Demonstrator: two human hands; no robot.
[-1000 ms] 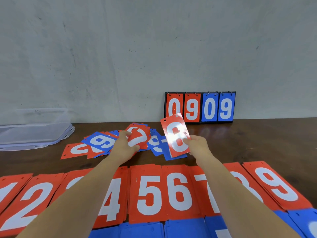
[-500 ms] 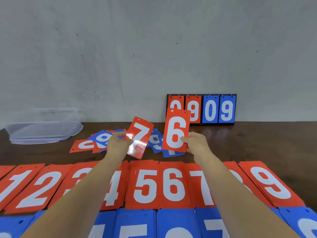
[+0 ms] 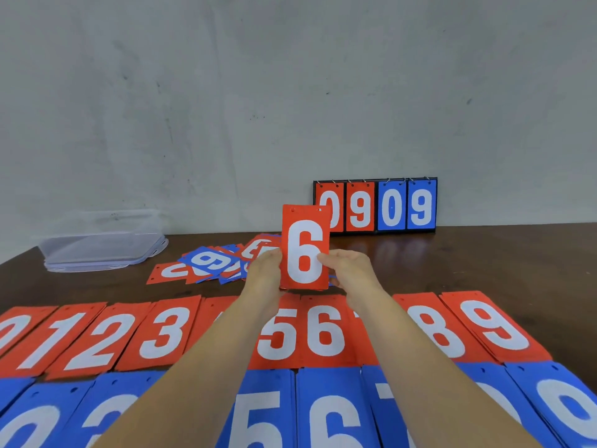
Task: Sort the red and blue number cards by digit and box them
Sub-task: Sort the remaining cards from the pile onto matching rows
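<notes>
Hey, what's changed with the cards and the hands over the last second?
The left hand lifted a red 7 off the loose pile, then swung right; the 7 is now out of sight, perhaps behind the red 6 card. The right hand raised the 6 upright, and both hands now hold it. The sorted rows, scoreboard and clear box stayed put.

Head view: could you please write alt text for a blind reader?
Left hand and right hand hold a red 6 card upright above a table bearing rows of red cards and blue cards; a loose pile, clear box and scoreboard sit behind.
</notes>
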